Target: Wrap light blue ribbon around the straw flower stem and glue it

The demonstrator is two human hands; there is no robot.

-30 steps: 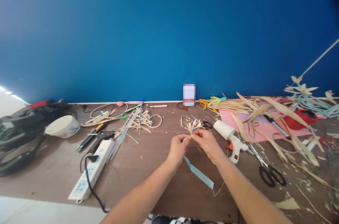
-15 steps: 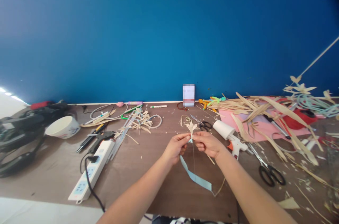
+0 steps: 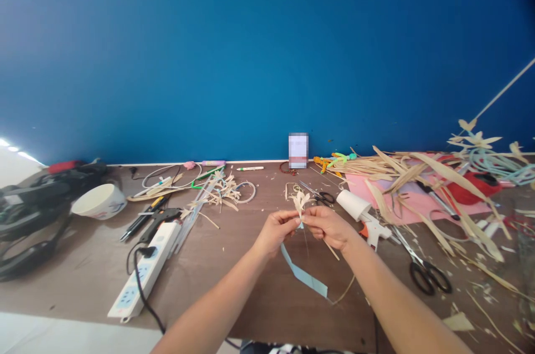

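Fingertips of the left hand (image 3: pixel 273 230) and right hand (image 3: pixel 328 226) meet above the middle of the table (image 3: pixel 234 265), pressed together in a pinch on the base of a small straw flower (image 3: pixel 300 200), whose pale petals fan upward just past the fingers. A light-blue tape strip (image 3: pixel 303 273) hangs from the pinch and trails down toward the near edge of the table; whether its upper end is already wound round the stem is hidden by the fingers, though it appears to start there. The step in hand is judged to be the binding of the flower's base to its thin stem with the tape. The next move would call for one hand to keep the base clamped while the other draws the strip taut and turns it round the stem without crushing the petals. Just right of the right hand lie a white glue gun (image 3: pixel 371 227) and a white paper cup (image 3: pixel 353 204) on its side; farther right, black scissors (image 3: pixel 426 273), and a heap of loose straw strips (image 3: pixel 418 175) toward the far right corner. To the left lie a white power strip (image 3: pixel 144 270) and, near the left edge, a white bowl (image 3: pixel 99 199).
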